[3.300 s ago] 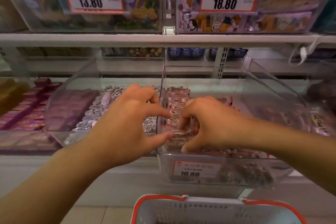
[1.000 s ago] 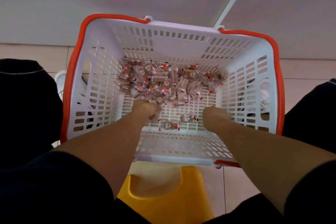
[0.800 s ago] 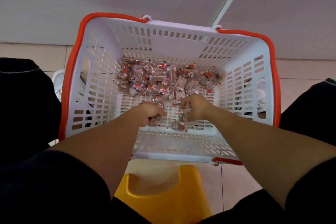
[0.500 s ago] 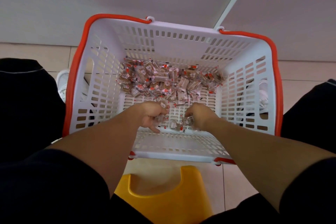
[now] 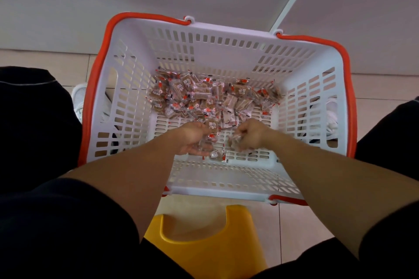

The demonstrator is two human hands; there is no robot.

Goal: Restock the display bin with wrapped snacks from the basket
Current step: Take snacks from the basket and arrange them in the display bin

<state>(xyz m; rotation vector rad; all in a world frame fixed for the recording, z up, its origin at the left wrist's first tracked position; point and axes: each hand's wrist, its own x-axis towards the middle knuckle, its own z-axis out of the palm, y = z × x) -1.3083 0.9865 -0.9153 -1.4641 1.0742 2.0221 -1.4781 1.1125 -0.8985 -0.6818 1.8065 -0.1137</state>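
Left hand (image 5: 192, 139), palm now turned up, cups several clear-wrapped brown snacks (image 5: 205, 144); right hand (image 5: 250, 135) has curled round more; white slotted plastic basket (image 5: 226, 43) pile lies just beyond fingertips; both handfuls look ready to lift.

Soft, even daylight-like light fills the scene, brightest on the white basket (image 5: 226, 52) and pale panel behind it. The lower corners fall dark. No hard shadows or glare show. The right hand (image 5: 251, 135) is smeared by motion blur. Wide-angle distortion bows the basket rim and stretches both forearms toward the edges.
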